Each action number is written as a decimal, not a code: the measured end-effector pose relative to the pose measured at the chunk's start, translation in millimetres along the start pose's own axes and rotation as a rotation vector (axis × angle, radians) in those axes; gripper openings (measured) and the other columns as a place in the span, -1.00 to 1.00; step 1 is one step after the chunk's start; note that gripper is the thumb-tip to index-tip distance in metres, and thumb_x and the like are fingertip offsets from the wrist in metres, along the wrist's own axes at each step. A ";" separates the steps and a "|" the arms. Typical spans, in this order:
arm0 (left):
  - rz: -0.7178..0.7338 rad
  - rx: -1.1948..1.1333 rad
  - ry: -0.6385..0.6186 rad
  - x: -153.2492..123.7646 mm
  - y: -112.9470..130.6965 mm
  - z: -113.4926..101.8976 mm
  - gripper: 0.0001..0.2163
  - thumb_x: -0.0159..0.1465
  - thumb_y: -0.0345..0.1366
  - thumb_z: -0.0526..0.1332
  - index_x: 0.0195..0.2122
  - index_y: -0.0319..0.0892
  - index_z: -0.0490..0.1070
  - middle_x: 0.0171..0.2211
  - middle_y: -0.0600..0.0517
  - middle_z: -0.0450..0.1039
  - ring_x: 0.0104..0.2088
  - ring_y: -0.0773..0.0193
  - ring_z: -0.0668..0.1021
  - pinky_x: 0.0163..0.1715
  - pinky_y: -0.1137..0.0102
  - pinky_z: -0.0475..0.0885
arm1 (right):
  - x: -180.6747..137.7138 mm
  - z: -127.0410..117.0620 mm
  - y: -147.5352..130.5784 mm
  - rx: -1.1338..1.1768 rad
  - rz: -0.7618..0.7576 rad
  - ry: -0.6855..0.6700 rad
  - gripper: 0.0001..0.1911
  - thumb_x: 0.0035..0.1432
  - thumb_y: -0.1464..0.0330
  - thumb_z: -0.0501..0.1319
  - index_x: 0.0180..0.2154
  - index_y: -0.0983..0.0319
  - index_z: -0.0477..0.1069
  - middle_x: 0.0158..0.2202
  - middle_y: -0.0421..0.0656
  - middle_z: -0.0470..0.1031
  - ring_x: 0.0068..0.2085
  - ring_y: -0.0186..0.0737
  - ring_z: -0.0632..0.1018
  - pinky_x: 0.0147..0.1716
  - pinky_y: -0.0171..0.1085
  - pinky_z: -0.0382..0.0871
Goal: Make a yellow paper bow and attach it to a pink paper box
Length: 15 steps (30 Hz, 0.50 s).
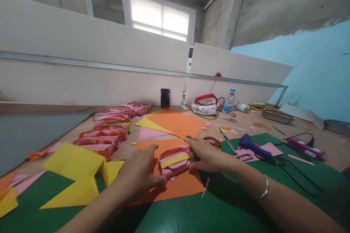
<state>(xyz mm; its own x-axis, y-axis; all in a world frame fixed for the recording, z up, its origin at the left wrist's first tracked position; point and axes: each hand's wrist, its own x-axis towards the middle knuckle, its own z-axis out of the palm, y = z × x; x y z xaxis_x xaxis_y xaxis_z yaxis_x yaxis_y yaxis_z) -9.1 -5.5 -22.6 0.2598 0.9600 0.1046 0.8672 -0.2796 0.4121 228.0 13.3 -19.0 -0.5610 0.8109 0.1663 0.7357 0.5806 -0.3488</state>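
My left hand [139, 173] rests on an orange paper sheet [180, 185], fingers spread, thumb against a folded pink and yellow paper piece [175, 160]. My right hand [206, 154] lies on the piece's right side, fingers curled round a dark green pen-like object [195, 155] pressed to the paper. A silver bracelet [264, 186] sits on my right wrist. Both hands frame the piece on the green mat [191, 214].
Red-handled scissors [216, 141], a blue glue gun [253, 146] and a purple device [304, 147] lie to the right. Yellow sheets [73, 167] and stacked pink folded pieces [109, 131] lie left. A water bottle [228, 104], pouch [205, 105], phone [165, 98] and metal tray [277, 115] stand farther back.
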 end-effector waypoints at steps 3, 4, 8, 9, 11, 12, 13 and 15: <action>0.018 -0.071 -0.010 2.6 -2.0 4.2 -0.29 -0.07 -0.30 0.20 0.15 -0.32 0.09 -0.23 -0.12 0.44 -0.16 -0.02 0.44 -0.19 0.17 0.33 | 2.5 5.8 0.9 0.048 0.010 0.041 -0.13 -0.15 0.34 0.36 0.19 0.29 0.09 0.11 0.12 0.28 0.13 0.12 0.29 0.05 0.01 0.20; 0.037 -0.095 0.014 3.9 -2.3 5.0 -0.30 -0.07 -0.31 0.19 0.15 -0.31 0.08 -0.25 -0.10 0.43 -0.17 0.00 0.45 -0.18 0.17 0.34 | 3.4 6.9 1.0 0.062 0.013 0.067 -0.12 -0.16 0.36 0.36 0.20 0.28 0.08 0.10 0.11 0.29 0.10 0.10 0.32 0.03 -0.01 0.22; 0.062 -0.243 0.127 8.3 -2.2 3.7 -0.36 -0.04 -0.42 0.14 0.14 -0.24 0.07 -0.27 -0.03 0.37 -0.22 0.13 0.49 -0.16 0.19 0.37 | 6.9 9.8 2.4 0.129 0.034 0.202 -0.11 -0.09 0.49 0.28 0.24 0.25 -0.08 -0.01 0.01 0.32 -0.01 -0.09 0.40 -0.04 -0.12 0.32; 0.054 -0.290 0.140 9.1 -2.0 2.8 -0.37 -0.03 -0.44 0.11 0.14 -0.23 0.07 -0.26 -0.03 0.35 -0.25 0.17 0.50 -0.19 0.22 0.40 | 7.7 10.6 2.7 0.145 0.036 0.229 -0.11 -0.08 0.52 0.25 0.25 0.24 -0.12 -0.03 -0.01 0.31 -0.04 -0.14 0.40 -0.07 -0.16 0.35; 0.018 -0.440 0.157 10.2 -1.6 2.1 -0.39 -0.04 -0.47 0.11 0.11 -0.24 0.09 -0.20 -0.07 0.30 -0.26 0.21 0.52 -0.25 0.27 0.44 | 9.2 13.2 2.8 0.179 0.026 0.286 -0.11 -0.08 0.55 0.23 0.24 0.22 -0.13 -0.06 -0.04 0.29 -0.07 -0.18 0.40 -0.14 -0.22 0.40; -0.004 -0.554 0.153 10.6 -1.6 2.5 -0.38 -0.06 -0.47 0.12 0.10 -0.24 0.09 -0.15 -0.11 0.28 -0.23 0.20 0.52 -0.27 0.29 0.46 | 9.9 15.1 2.6 0.192 0.011 0.323 -0.12 -0.09 0.56 0.22 0.23 0.21 -0.11 -0.06 -0.05 0.28 -0.07 -0.18 0.39 -0.15 -0.22 0.41; -0.029 -0.686 0.142 10.9 -1.7 3.4 -0.36 -0.07 -0.47 0.13 0.11 -0.23 0.07 -0.10 -0.15 0.26 -0.18 0.18 0.52 -0.28 0.30 0.47 | 10.7 17.4 2.4 0.200 -0.011 0.365 -0.14 -0.10 0.58 0.21 0.22 0.19 -0.08 -0.07 -0.06 0.28 -0.07 -0.17 0.39 -0.16 -0.21 0.41; -0.048 -0.859 0.129 11.5 -2.5 6.1 -0.33 -0.07 -0.44 0.16 0.13 -0.23 0.03 -0.06 -0.19 0.27 -0.11 0.15 0.50 -0.30 0.32 0.49 | 12.5 23.1 2.2 0.203 -0.057 0.448 -0.17 -0.11 0.60 0.19 0.20 0.17 -0.03 -0.09 -0.07 0.29 -0.08 -0.14 0.38 -0.14 -0.16 0.41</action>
<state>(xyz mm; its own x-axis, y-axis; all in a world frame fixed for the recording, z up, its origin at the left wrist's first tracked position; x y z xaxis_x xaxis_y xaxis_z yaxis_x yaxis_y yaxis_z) -5.7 6.2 -27.9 0.1362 0.9792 0.1502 0.2411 -0.1799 0.9537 213.9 23.1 -38.9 -0.3466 0.7561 0.5551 0.5948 0.6348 -0.4933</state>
